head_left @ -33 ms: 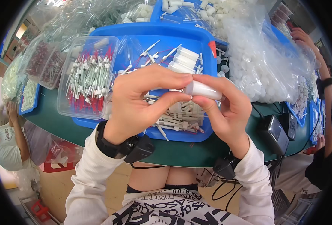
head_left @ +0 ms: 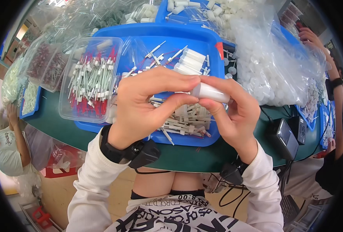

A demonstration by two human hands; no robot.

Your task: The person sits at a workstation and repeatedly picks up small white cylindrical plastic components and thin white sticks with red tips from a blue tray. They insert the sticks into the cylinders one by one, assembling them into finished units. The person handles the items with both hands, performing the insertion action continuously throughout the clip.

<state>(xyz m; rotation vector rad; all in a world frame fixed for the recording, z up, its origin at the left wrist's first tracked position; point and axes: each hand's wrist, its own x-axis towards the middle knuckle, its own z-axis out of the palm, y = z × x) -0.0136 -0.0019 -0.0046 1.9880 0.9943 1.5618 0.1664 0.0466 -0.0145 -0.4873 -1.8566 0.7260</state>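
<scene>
Tube: small white plastic tube (head_left: 212, 92), held level above the blue tray (head_left: 214, 42).
Grip: left hand (head_left: 148, 104) and right hand (head_left: 233, 112) pinch it between fingertips.
Handling: looks light, stiff, smooth; best held mid-barrel.

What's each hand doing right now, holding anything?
Left hand: closed, pinching one end of the small white tube.
Right hand: closed on the same white tube.

Tray (head_left: 214, 42) on the table (head_left: 55, 123), holding loose parts (head_left: 183, 116); box of capped pieces (head_left: 92, 79) at its left; bag of caps (head_left: 268, 65) at its right; bins behind.
</scene>
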